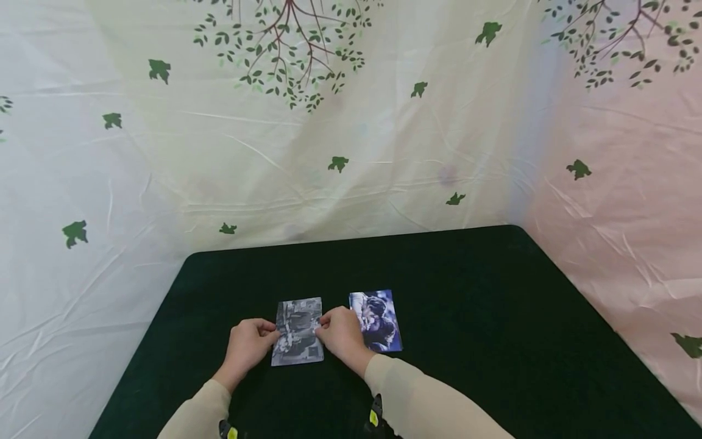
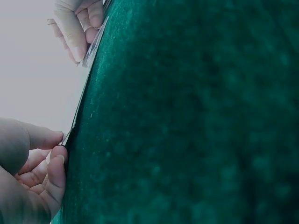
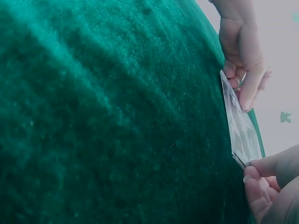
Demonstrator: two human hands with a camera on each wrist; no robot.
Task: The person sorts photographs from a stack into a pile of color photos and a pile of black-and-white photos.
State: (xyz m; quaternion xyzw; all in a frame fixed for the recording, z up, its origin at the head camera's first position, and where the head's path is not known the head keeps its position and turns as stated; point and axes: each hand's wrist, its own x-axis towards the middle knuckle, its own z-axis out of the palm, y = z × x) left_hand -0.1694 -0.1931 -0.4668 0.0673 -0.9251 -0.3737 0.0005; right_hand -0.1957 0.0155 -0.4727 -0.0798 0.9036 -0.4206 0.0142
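A black-and-white photo card (image 1: 298, 347) lies near the front middle of the dark green table, tall side pointing away from me. My left hand (image 1: 249, 344) pinches its left edge between thumb and fingers. On the opposite edge, my right hand (image 1: 342, 334) pinches it the same way. Seen from the right wrist, the photo card (image 3: 240, 123) shows layered edges near the right hand (image 3: 275, 184), with the left hand (image 3: 243, 44) at its far side. The left wrist view catches it nearly edge-on, between left hand (image 2: 35, 175) and right hand (image 2: 79, 23).
A blue-and-white picture card (image 1: 381, 323) lies just right of my right hand, partly covered by it. Green velvety cloth covers the table (image 1: 493, 305). Behind and at both sides hangs a pale curtain (image 1: 263, 164) printed with leaves and branches.
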